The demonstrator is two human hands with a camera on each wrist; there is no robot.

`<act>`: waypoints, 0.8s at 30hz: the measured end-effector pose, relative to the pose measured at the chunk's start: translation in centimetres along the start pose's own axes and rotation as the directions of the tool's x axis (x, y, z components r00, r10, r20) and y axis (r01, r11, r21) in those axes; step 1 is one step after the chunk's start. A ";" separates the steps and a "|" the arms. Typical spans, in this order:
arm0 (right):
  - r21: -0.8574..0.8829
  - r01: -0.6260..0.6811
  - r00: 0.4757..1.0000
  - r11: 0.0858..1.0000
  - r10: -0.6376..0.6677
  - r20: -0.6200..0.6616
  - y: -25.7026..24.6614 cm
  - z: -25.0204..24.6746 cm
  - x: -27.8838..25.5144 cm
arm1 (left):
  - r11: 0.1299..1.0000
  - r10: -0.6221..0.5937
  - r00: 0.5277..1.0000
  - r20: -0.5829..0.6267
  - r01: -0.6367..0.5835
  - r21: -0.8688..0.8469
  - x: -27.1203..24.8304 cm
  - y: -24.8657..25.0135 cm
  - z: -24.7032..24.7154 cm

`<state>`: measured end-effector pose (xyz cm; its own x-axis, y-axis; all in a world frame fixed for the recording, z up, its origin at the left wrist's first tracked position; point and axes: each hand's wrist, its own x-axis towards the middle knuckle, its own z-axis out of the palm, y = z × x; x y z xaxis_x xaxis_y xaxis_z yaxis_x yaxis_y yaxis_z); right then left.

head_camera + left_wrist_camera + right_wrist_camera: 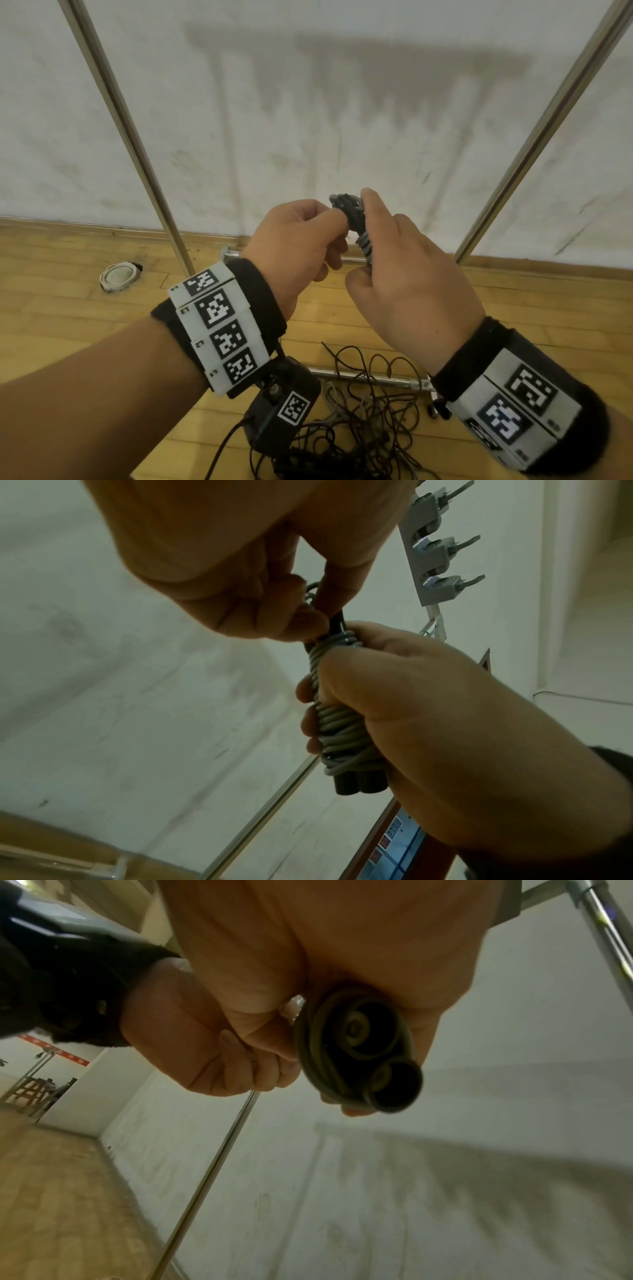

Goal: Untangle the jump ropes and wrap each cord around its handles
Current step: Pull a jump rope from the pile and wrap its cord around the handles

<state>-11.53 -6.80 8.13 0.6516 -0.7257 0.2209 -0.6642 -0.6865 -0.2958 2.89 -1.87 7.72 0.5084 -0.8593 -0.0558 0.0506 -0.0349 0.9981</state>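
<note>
Grey cord [337, 721] is seen coiled tightly round a pair of black handles [359, 781], gripped upright by the right hand [407, 277] while its top end is pinched by the left hand [294, 246], above tangled ropes [363, 421] left on the wooden floor [68, 329].

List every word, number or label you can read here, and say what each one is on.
"3": printed beside the square code markers on the left wristband, several times.
Right wristband: small marks beside its codes, too blurred to read.
Red banner on the far wall: characters too small to read.
Panel with coloured squares: blurred, unreadable.
</note>
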 end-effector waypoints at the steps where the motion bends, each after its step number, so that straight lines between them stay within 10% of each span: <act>1: -0.019 -0.005 1.000 1.000 0.005 -0.005 0.0 0.1 0.1 | 1.000 0.000 1.000 -0.008 -0.001 -0.011 0.0 -0.1 0.3; 17: 0.229 -0.065 0.997 0.971 0.053 0.059 3.6 0.2 0.3 | 0.990 -0.085 0.990 0.114 0.097 -0.106 0.0 -0.9 0.5; 24: 0.031 -0.001 0.999 1.000 0.000 0.038 1.8 -0.2 -1.3 | 0.988 -0.110 0.989 0.104 0.119 -0.093 -1.0 -0.4 0.3</act>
<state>-13.64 -7.04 7.46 0.6651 -0.7233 0.1855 -0.6532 -0.6839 -0.3249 2.14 -1.15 7.35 0.4079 -0.8986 -0.1618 0.1909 -0.0894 0.9775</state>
